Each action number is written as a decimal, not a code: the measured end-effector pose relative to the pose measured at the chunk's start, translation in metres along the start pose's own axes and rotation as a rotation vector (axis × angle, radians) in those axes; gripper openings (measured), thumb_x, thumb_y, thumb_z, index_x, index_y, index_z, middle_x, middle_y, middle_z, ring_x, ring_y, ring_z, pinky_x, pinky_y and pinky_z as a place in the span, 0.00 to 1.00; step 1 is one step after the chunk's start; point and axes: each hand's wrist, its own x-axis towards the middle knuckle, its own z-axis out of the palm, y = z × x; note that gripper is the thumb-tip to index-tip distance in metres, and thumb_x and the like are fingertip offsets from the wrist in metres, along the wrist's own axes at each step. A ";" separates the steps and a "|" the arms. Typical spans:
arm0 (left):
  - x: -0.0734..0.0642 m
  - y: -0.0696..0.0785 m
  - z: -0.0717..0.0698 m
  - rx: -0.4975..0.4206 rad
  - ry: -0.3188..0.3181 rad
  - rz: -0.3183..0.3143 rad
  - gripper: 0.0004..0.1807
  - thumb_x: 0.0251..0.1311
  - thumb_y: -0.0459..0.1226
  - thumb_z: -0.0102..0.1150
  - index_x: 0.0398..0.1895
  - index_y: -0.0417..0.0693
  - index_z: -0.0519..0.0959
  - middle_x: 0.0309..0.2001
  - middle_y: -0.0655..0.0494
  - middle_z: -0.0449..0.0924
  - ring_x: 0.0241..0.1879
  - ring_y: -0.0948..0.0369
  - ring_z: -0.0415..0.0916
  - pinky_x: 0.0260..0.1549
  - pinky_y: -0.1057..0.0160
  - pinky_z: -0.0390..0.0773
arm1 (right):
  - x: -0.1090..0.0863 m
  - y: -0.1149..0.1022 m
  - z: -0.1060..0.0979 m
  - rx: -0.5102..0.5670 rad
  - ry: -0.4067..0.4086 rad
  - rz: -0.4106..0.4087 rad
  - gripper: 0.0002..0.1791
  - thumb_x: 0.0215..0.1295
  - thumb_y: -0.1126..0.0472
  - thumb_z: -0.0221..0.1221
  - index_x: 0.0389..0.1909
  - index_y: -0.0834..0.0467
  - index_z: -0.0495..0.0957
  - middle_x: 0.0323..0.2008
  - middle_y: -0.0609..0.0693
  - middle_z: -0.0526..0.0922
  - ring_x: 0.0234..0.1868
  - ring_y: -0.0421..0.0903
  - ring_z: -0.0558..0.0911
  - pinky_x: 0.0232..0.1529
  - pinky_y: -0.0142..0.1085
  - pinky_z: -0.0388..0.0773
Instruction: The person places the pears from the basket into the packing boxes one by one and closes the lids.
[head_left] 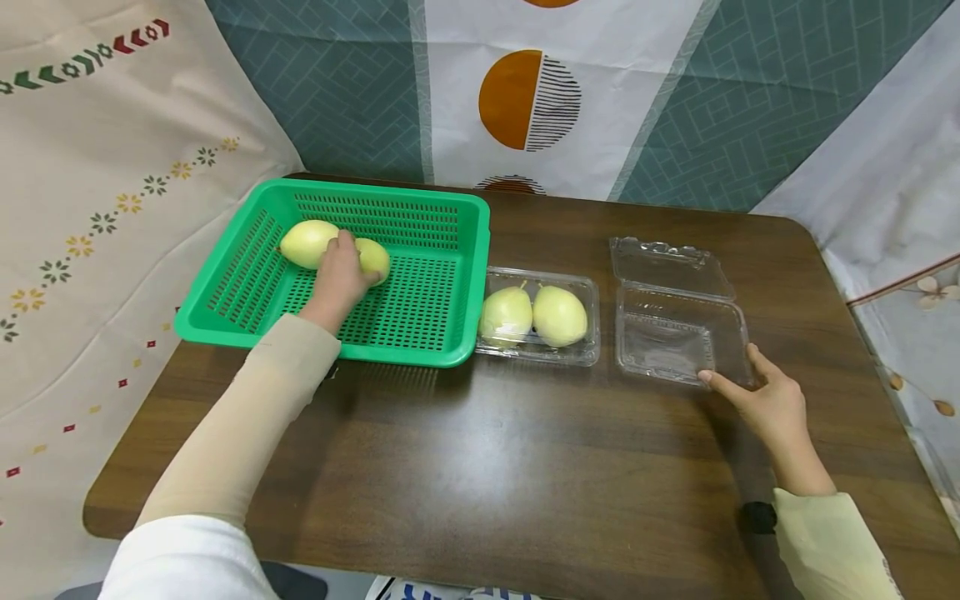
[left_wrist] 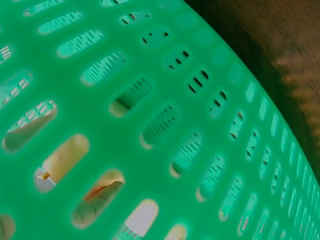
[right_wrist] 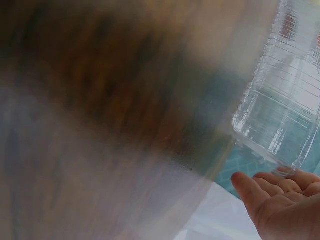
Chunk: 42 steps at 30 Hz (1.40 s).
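Note:
My left hand (head_left: 343,279) reaches into the green basket (head_left: 467,333) and grips a yellow-green pear (head_left: 374,258) with its fingers and thumb. A second pear (head_left: 306,243) lies just left of it. The left wrist view is mostly filled by the slotted basket wall (left_wrist: 165,90), with bits of hand and fruit showing through. At the near right corner of an open, clear plastic clamshell box (head_left: 660,333), my right hand (head_left: 772,404) has its thumb and fingers spread along the edge. Its fingertips meet the box (right_wrist: 280,120) in the right wrist view.
Between basket and open box stands another clear clamshell box (head_left: 585,354), its lid down over two pears (head_left: 506,315). All sit on a dark wooden table (head_left: 480,467). Patterned cloths (head_left: 360,92) hang behind and at both sides.

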 end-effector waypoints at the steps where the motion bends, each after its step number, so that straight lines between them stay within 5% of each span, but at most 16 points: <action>1: 0.000 0.000 0.000 -0.005 -0.005 0.002 0.34 0.59 0.36 0.62 0.60 0.29 0.56 0.56 0.28 0.62 0.54 0.36 0.64 0.53 0.41 0.68 | 0.000 0.000 0.000 -0.002 0.001 0.000 0.50 0.61 0.42 0.60 0.72 0.66 0.47 0.70 0.66 0.50 0.65 0.71 0.60 0.60 0.63 0.61; 42: -0.003 0.003 0.004 0.018 -0.124 0.055 0.41 0.55 0.42 0.65 0.63 0.30 0.55 0.56 0.29 0.62 0.54 0.38 0.66 0.54 0.41 0.69 | -0.002 -0.001 0.002 0.017 -0.002 0.019 0.51 0.60 0.40 0.59 0.73 0.63 0.45 0.69 0.69 0.51 0.65 0.70 0.60 0.58 0.63 0.62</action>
